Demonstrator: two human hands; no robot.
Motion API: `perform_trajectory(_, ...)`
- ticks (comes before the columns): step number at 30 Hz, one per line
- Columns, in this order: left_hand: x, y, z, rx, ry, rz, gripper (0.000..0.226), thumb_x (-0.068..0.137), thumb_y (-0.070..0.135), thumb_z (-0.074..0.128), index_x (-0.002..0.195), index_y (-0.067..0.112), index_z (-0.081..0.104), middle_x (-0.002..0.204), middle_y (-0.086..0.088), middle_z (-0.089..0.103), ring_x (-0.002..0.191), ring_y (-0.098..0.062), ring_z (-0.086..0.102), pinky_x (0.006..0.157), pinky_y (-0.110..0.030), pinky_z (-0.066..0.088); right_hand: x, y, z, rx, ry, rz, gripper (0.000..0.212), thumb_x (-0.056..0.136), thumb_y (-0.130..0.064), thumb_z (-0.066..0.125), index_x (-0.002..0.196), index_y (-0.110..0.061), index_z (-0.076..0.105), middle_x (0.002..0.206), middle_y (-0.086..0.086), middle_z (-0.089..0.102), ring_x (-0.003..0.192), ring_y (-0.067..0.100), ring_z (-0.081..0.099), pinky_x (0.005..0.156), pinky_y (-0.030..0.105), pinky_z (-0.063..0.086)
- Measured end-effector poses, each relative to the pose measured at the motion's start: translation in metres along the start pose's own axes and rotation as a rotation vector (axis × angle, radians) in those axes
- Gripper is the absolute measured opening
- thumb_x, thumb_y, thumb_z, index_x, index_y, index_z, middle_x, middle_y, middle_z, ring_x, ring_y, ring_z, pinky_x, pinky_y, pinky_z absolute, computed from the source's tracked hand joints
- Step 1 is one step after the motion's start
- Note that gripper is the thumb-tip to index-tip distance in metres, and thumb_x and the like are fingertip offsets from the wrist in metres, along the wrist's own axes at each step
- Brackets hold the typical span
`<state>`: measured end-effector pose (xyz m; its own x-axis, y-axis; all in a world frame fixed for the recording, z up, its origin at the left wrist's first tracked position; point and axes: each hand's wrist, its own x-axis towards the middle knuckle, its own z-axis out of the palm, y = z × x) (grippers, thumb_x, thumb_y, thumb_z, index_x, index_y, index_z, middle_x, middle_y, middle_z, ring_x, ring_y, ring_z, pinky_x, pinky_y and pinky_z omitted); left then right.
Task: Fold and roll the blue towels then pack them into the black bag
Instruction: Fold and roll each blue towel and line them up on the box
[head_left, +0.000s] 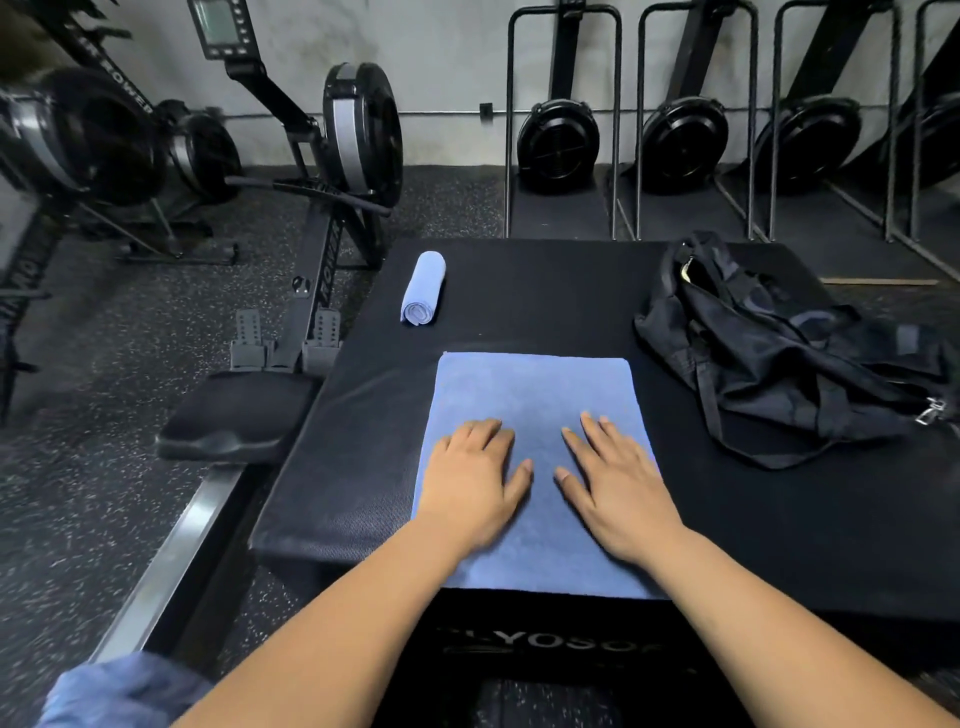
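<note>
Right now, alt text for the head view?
Both hands, left hand and right hand, press flat on a folded blue towel on a black padded box. A rolled blue towel lies far left; a crumpled black bag lies right; rowing machines stand behind.

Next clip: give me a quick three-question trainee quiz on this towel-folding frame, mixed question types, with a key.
1. True or false: the rolled towel is already inside the black bag.
2. Multiple choice: both hands rest on A) the black bag, B) the flat blue towel, C) the rolled towel.
3. Fill in: as the person sees it, the black bag lies on the ____ side of the black padded box.

Key
1. False; it lies on the box, far left, apart from the bag.
2. B; the left hand and right hand lie palm down on it, fingers spread.
3. Right.
</note>
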<state>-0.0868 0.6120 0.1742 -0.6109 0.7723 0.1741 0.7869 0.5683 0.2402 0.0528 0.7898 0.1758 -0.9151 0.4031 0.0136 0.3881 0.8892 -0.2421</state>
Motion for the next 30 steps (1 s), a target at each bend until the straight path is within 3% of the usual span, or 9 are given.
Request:
perform_trajectory(1,-0.01,-0.005,0.002,-0.008,-0.073,0.017,0.072,0.102,0.067,0.025,0.158,0.025,0.044,0.17,0.002,0.029,0.158,-0.022,0.021,0.126,-0.041,0.02,-0.006,0.002,0.001,-0.015,-0.013,-0.005,0.07,0.105,-0.068,0.021,0.167,-0.036,0.011,0.175,-0.01,-0.008,0.161,0.012,-0.013,0.131,0.038,0.002)
perform_trajectory(3,-0.02,-0.014,0.001,-0.008,-0.159,0.072,0.08,0.103,0.071,0.023,0.168,0.025,0.019,0.176,0.006,-0.001,0.162,-0.014,-0.007,0.131,-0.038,-0.002,-0.008,0.008,0.001,-0.006,-0.013,-0.012,0.072,0.104,-0.07,0.021,0.167,-0.037,0.011,0.175,-0.011,-0.007,0.16,0.01,-0.013,0.131,0.037,0.001)
perform_trajectory(9,-0.038,-0.022,-0.017,-0.094,-0.046,0.261,0.069,0.103,0.066,0.044,0.155,0.023,0.048,0.166,0.002,0.039,0.153,-0.02,0.034,0.124,-0.042,0.03,-0.029,0.005,-0.008,-0.019,0.044,-0.125,0.07,0.103,-0.069,0.026,0.163,-0.032,0.032,0.175,-0.008,0.013,0.162,0.015,0.005,0.13,0.041,0.013)
perform_trajectory(13,-0.066,-0.036,-0.016,0.11,-0.174,0.355,0.073,0.105,0.074,0.026,0.168,0.036,0.017,0.177,0.007,0.0,0.163,-0.013,-0.005,0.132,-0.036,-0.001,-0.056,0.02,-0.004,-0.073,-0.006,-0.24,0.071,0.101,-0.075,0.019,0.165,-0.043,0.022,0.175,-0.012,0.005,0.161,0.01,-0.002,0.13,0.04,0.013)
perform_trajectory(15,-0.068,-0.036,-0.017,0.152,-0.194,0.344,0.073,0.106,0.074,0.02,0.168,0.038,0.009,0.176,0.009,-0.008,0.161,-0.012,-0.014,0.131,-0.038,-0.005,-0.06,0.027,-0.002,-0.05,0.006,-0.225,0.07,0.102,-0.074,0.02,0.165,-0.043,0.021,0.175,-0.013,0.003,0.161,0.007,-0.005,0.13,0.039,0.011)
perform_trajectory(18,-0.072,-0.033,-0.022,0.064,-0.14,0.334,0.073,0.105,0.073,0.031,0.167,0.035,0.023,0.177,0.006,0.005,0.163,-0.014,-0.004,0.132,-0.04,0.005,-0.068,0.034,-0.006,0.003,0.069,-0.256,0.066,0.103,-0.071,0.031,0.16,-0.038,0.039,0.173,-0.01,0.019,0.161,0.011,0.008,0.128,0.04,0.019)
perform_trajectory(22,-0.087,-0.033,-0.027,-0.32,-0.061,0.223,0.065,0.088,0.069,0.072,0.144,0.039,0.059,0.166,0.016,0.036,0.159,-0.004,0.018,0.129,-0.039,0.021,-0.088,0.042,-0.008,0.149,0.202,-0.35,0.047,0.099,-0.064,0.059,0.138,-0.037,0.066,0.153,-0.015,0.049,0.142,0.013,0.042,0.112,0.043,0.041)
perform_trajectory(26,-0.09,-0.032,-0.032,-0.359,-0.148,0.186,0.067,0.069,0.069,0.086,0.124,0.043,0.058,0.168,0.021,0.03,0.159,0.0,0.01,0.13,-0.033,0.011,-0.093,0.04,-0.015,0.346,0.076,-0.221,0.061,0.08,-0.077,0.072,0.132,-0.048,0.065,0.154,-0.03,0.041,0.146,-0.002,0.03,0.12,0.033,0.034)
perform_trajectory(30,-0.09,-0.033,-0.035,-0.309,-0.22,0.212,0.07,0.063,0.059,0.091,0.118,0.043,0.051,0.172,0.018,0.02,0.161,-0.003,0.001,0.128,-0.028,0.003,-0.098,0.042,-0.019,0.265,-0.031,-0.285,0.075,0.064,-0.08,0.081,0.127,-0.046,0.059,0.164,-0.026,0.028,0.152,0.0,0.018,0.12,0.027,0.025)
